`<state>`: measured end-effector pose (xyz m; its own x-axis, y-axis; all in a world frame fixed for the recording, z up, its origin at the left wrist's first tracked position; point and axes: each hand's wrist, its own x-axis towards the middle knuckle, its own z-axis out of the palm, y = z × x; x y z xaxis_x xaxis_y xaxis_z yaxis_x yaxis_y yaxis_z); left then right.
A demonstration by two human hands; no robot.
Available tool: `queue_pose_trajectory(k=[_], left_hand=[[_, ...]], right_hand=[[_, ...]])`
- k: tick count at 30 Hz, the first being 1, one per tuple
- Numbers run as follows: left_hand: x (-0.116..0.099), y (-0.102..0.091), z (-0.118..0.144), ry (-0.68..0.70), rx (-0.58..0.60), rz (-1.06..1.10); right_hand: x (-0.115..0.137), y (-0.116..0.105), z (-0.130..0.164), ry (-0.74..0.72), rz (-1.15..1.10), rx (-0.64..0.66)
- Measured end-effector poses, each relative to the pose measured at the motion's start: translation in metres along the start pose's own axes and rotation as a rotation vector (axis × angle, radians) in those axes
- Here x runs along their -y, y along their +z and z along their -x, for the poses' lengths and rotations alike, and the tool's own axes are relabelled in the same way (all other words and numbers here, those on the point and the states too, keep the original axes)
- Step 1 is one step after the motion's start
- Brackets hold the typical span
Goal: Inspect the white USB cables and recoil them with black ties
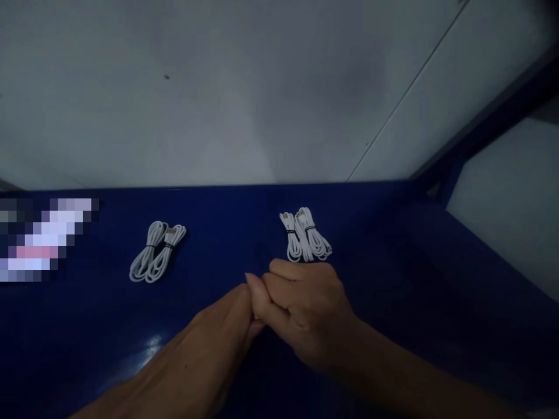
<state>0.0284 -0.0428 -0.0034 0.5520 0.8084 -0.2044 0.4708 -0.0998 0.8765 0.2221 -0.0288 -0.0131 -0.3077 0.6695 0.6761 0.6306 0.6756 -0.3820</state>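
Note:
My left hand [218, 337] and my right hand [303, 305] meet over the blue table, touching each other. The right one is closed, its fingers curled and its thumb lying against the left hand. Most of the left fingers are hidden behind the right hand. Whether anything is held between the hands I cannot make out. Just beyond my right hand lies a group of white coiled cables [301, 235], bound with black ties and set side by side. Further left, a pair of similar white cables [157, 253] lies on the table, also tied in black; a metal plug end shows on one.
The blue table [227, 233] runs to a pale panel [209, 105] behind it. A blurred-out, bright patch [48, 238] covers something at the left edge. At the right a dark blue frame bar [489, 122] slants upward.

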Motion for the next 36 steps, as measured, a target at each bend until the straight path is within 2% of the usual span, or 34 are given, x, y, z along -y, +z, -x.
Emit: queue_pose_trajectory(k=[2,5,10,15,18,20,22,25,27,31,36], left_hand=[[0.005,0.002,-0.002,-0.005,-0.040,-0.020],[0.009,0.007,-0.004,0.001,-0.068,-0.059],[0.013,0.003,-0.002,0.041,0.007,-0.162],[0.010,-0.003,0.001,0.053,0.087,-0.147],[0.003,-0.007,0.002,0.003,0.109,-0.157],[-0.002,-0.011,0.002,-0.008,0.048,-0.158],[-0.004,-0.016,0.001,0.005,-0.062,-0.135],[-0.003,-0.023,-0.004,0.007,-0.243,-0.103],[-0.001,-0.026,-0.006,-0.025,-0.302,-0.089],[0.005,-0.026,-0.009,-0.098,-0.280,-0.060],[0.004,-0.024,-0.011,-0.093,-0.263,-0.074]], right_hand=[[0.001,0.002,0.003,0.080,-0.032,0.018],[0.004,0.002,0.005,0.122,-0.051,0.037],[0.008,0.001,0.007,0.212,-0.123,0.047],[0.006,-0.001,0.006,0.203,-0.197,0.093],[0.002,-0.008,0.001,0.360,-0.309,0.055],[-0.003,-0.013,-0.004,0.511,-0.361,0.004],[-0.010,-0.016,-0.008,0.582,-0.297,-0.048],[-0.016,-0.013,-0.009,0.556,-0.014,0.072],[-0.017,-0.006,-0.007,0.521,0.083,0.135],[-0.014,0.006,-0.001,0.486,0.171,0.219],[-0.013,0.009,0.000,0.452,0.222,0.277]])
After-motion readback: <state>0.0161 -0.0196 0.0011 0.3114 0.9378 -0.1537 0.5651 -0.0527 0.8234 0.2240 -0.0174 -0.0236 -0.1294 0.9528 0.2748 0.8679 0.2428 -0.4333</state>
